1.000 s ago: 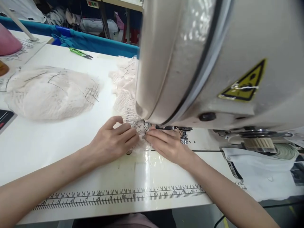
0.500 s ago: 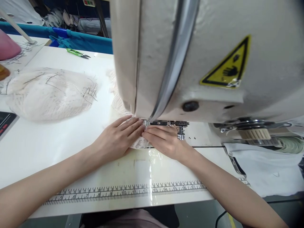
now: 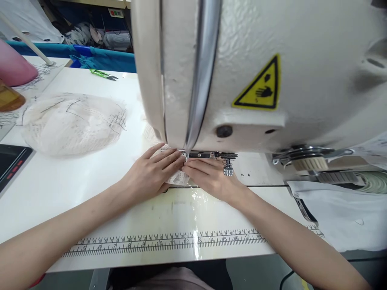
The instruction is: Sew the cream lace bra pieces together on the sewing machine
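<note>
My left hand (image 3: 151, 173) lies flat, fingers stretched out, pressing a small piece of white lace (image 3: 178, 178) onto the white table (image 3: 90, 185) just under the sewing machine head (image 3: 256, 76). My right hand (image 3: 208, 177) lies flat beside it, fingertips touching the lace and meeting the left fingertips in front of the presser foot (image 3: 198, 154). Most of the lace is hidden under both hands and the machine head. The needle itself is out of sight.
A heap of pale lace pieces (image 3: 72, 123) lies at left. Green thread snips (image 3: 102, 74) rest at the far edge. A dark control panel (image 3: 10, 163) sits at the left edge, a printed ruler (image 3: 169, 241) along the front, white cloth (image 3: 341, 213) at right.
Both hands have slid a little away from me, toward the machine head, with the lace under them. The left fingers went from curled to flat. The machine head fills more of the view.
</note>
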Motion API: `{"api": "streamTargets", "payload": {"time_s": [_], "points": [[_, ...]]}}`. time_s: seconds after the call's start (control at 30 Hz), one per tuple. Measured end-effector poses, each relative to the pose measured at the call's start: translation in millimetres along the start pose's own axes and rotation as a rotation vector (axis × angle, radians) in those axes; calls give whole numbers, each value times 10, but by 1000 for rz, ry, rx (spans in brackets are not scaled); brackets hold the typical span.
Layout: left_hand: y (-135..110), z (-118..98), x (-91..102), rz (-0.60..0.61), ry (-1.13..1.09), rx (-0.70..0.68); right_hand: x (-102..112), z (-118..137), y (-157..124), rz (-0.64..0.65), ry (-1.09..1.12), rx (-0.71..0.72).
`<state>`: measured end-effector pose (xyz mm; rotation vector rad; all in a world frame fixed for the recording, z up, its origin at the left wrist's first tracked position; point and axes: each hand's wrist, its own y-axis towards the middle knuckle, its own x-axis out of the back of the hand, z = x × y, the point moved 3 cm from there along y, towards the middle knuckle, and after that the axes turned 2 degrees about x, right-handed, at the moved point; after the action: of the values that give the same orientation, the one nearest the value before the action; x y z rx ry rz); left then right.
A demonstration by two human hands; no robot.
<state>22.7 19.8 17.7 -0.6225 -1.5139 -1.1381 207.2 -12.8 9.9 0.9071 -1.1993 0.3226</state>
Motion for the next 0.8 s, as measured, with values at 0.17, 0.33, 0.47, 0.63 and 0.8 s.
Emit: {"api": "streamTargets", "payload": {"time_s": [0.17, 0.33, 0.47, 0.63, 0.8], "points": [[-1, -10, -15, 10, 3, 28, 66, -8, -5, -30, -12, -31], [19, -21, -11, 4, 0, 46, 175, 15, -1, -63, -64, -76], [42, -22, -3, 4, 5, 59, 222, 19, 30, -31, -136, -105], [19, -46, 18, -22, 51, 3, 164, -5, 37, -14, -137, -50], [-51, 8, 36, -25, -28, -83, 35, 21, -15, 54, -121, -19]]}}
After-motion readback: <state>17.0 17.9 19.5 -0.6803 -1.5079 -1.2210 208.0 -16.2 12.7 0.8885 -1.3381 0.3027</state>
